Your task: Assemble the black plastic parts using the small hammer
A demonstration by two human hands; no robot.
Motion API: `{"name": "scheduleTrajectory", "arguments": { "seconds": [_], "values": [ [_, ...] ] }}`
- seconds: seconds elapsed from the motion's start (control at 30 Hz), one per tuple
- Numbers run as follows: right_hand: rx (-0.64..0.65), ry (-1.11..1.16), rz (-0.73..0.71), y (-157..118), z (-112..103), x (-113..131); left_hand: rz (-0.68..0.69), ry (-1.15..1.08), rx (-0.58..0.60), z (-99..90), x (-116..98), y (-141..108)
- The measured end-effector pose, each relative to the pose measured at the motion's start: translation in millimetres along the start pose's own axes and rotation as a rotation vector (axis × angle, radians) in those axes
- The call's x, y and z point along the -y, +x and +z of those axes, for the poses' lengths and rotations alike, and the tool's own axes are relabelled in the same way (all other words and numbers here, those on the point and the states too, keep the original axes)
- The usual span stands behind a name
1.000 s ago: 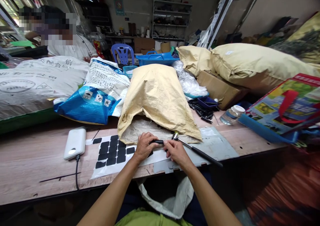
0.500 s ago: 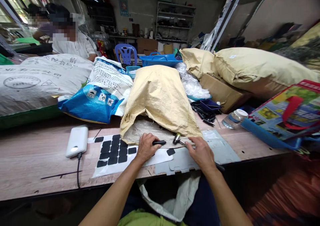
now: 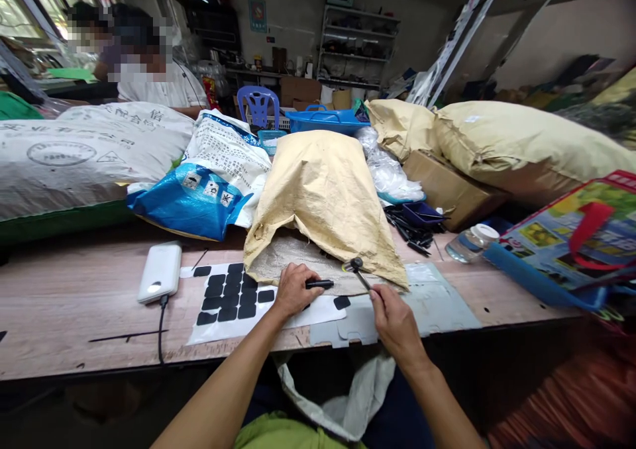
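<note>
My left hand is closed around a short black cylindrical piece, which points right over the mouth of the tan sack. In my right hand is a small hammer, gripped by its handle, its head raised above the sack's lower edge. A white sheet with rows of black rounded squares lies left of and beneath my left hand. Under my right hand is a grey-blue board. One black square sits between the hands.
A white power bank with a cable lies at left, near a blue-and-white sack. To the right are black parts, a jar, a cardboard box and a blue tray. Two people sit at the back left.
My right hand has lifted the hammer and gripped its handle more fully, with the head tilted up. My left hand still holds the black piece. The camera view has shifted slightly.
</note>
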State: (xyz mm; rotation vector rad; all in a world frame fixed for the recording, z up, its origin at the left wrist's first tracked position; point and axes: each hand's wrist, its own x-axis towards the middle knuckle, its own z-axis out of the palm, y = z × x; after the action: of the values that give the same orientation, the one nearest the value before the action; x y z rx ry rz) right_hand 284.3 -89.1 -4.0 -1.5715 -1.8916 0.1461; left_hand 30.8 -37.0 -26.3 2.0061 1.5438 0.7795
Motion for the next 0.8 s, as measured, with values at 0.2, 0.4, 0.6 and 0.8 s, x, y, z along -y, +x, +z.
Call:
{"name": "scheduleTrajectory", "arguments": {
  "seconds": [0.2,0.4,0.6,0.8],
  "values": [
    [0.029,0.019,-0.118,-14,17,49,-0.012,-0.004,0.005,1.0,2,-1],
    [0.021,-0.140,-0.143,-25,29,52,-0.018,-0.004,0.000,2.2,3,-1],
    [-0.043,-0.085,-0.112,-24,22,45,-0.005,-0.004,-0.005,2.0,2,0],
    [-0.001,-0.118,-0.106,-27,23,38,-0.030,-0.003,-0.004,0.7,0,-1]
  ]
}}
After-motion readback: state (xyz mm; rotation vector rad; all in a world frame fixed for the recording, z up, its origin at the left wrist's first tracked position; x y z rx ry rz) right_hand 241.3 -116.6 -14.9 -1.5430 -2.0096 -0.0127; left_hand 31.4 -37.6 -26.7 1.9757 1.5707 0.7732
